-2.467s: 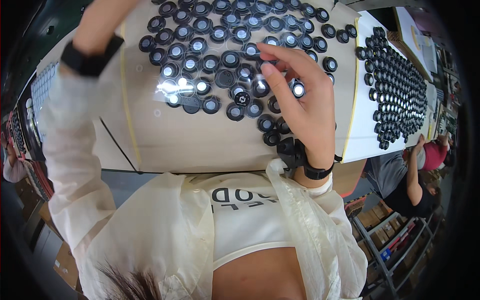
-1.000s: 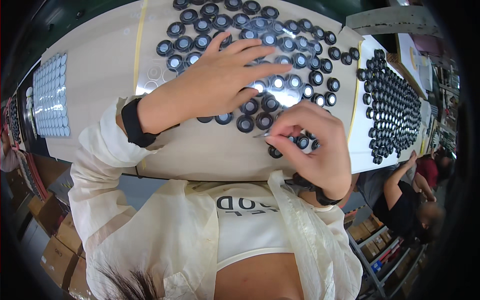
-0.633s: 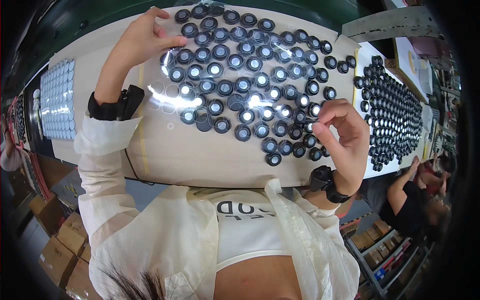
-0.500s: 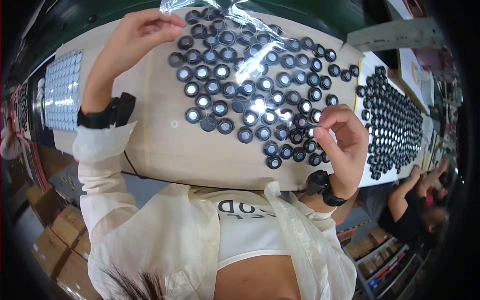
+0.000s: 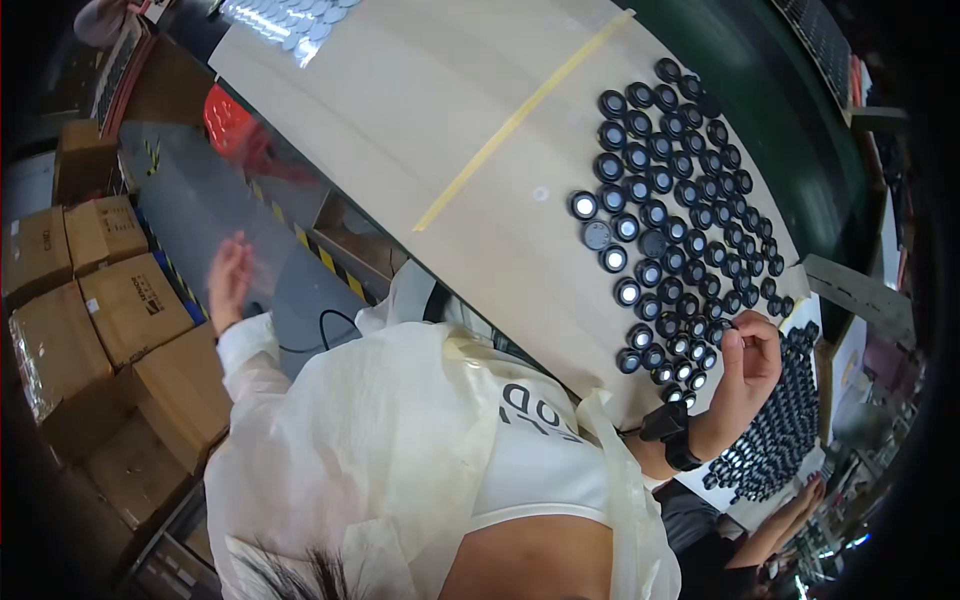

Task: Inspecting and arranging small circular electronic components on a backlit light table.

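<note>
My right hand (image 5: pixel 748 362) is at the right side of the table. Its thumb and forefinger are closed together beside the black round caps (image 5: pixel 660 180); whatever they may hold is hidden. Each cap shows a pale disc on top, and a few look dark or grey there. My left hand (image 5: pixel 231 275) is out past the table's near edge, above the floor. It is blurred, but its fingers look stretched out and I see nothing in them.
A sheet of pale round discs (image 5: pixel 300 25) lies at the table's far left. Yellow tape (image 5: pixel 520 120) crosses the beige tabletop (image 5: pixel 420 130). Cardboard boxes (image 5: pixel 130 310) and a red stool (image 5: pixel 228 122) stand left. More caps (image 5: pixel 770 420) and a co-worker's arm (image 5: pixel 780 520) are right.
My view has turned left. My left hand has swung from above the table out over the floor. The clear plastic film over the caps is gone from view. My right hand stays by the caps.
</note>
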Available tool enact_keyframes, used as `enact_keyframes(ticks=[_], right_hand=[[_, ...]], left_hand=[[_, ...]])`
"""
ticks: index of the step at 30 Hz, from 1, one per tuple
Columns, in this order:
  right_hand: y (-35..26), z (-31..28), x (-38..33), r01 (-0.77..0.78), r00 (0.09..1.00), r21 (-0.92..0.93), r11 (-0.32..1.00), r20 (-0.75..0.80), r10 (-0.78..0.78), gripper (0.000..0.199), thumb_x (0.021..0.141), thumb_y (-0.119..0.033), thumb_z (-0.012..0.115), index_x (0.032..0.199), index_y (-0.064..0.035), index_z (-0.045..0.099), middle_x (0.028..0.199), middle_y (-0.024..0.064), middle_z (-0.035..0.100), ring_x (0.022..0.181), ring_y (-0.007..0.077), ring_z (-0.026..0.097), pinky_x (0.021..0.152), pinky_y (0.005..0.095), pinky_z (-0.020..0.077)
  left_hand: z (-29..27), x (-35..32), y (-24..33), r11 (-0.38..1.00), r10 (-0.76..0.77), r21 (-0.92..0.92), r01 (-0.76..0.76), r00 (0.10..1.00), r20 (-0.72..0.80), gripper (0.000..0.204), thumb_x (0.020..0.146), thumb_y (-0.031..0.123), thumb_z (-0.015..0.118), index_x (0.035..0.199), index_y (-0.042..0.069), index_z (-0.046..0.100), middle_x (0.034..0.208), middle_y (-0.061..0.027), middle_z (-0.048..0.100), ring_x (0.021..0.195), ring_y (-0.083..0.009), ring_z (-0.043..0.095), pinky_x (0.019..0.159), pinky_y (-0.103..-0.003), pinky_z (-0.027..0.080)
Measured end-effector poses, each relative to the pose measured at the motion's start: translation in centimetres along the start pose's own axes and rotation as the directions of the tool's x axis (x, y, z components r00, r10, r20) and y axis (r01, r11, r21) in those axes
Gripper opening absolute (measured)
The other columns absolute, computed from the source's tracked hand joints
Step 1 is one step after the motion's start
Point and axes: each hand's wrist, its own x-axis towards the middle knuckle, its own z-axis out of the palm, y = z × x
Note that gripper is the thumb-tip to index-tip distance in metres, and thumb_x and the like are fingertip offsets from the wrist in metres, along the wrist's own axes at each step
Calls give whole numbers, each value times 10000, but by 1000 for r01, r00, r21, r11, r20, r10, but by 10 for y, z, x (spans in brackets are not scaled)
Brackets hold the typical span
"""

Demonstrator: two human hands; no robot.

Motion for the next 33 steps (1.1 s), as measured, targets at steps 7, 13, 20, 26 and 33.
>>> enact_keyframes(ticks=[7, 13, 20, 26, 33], right_hand=[[-6, 12, -7, 15, 997, -50, 999, -71, -19, 93, 906, 8, 649, 970, -14, 584, 1048, 49, 563, 882, 86, 493, 766, 208, 380], [-16, 14, -3, -26, 999, -58, 998, -47, 23, 167, 838, 65, 702, 959, 7, 602, 1001, 56, 590, 844, 85, 539, 748, 206, 429], [-21, 19, -13, -42, 998, 11, 999, -46, 43, 199, 810, 68, 721, 967, 9, 613, 1031, 78, 593, 880, 116, 553, 781, 233, 444], [-25, 33, 2, -14, 998, 56, 998, -57, 17, 169, 816, 39, 733, 942, 19, 623, 948, 63, 612, 835, 124, 559, 755, 245, 445], [-20, 38, 4, -152, 984, 155, 976, -66, 163, 134, 823, 3, 751, 904, -1, 644, 829, 9, 635, 728, 74, 536, 697, 223, 435]], left_hand=[[51, 23, -120, 950, -261, 150, 274, 960, -103, 571, 949, -22, 532, 1497, 52, 387, 1354, -175, 578, 1270, -269, 529, 1026, -352, 466], [42, 113, -97, 376, 820, 810, -450, 569, -64, 239, 904, 28, 630, 1137, -11, 668, 1082, -138, 699, 983, -216, 667, 884, -318, 528], [401, -80, 94, 161, 531, 353, -921, 383, 756, 246, 867, -18, 673, 1108, 12, 636, 1112, -82, 661, 876, -158, 632, 798, -297, 510], [505, -134, 51, 303, -153, 162, -939, 120, 981, 486, 819, 38, 729, 1262, 67, 531, 1073, -122, 612, 789, -267, 634, 742, -346, 522], [524, -137, 37, 419, -255, 277, -865, 180, 950, 577, 778, 23, 762, 1311, 57, 545, 1065, -119, 616, 768, -199, 568, 731, -319, 494]])
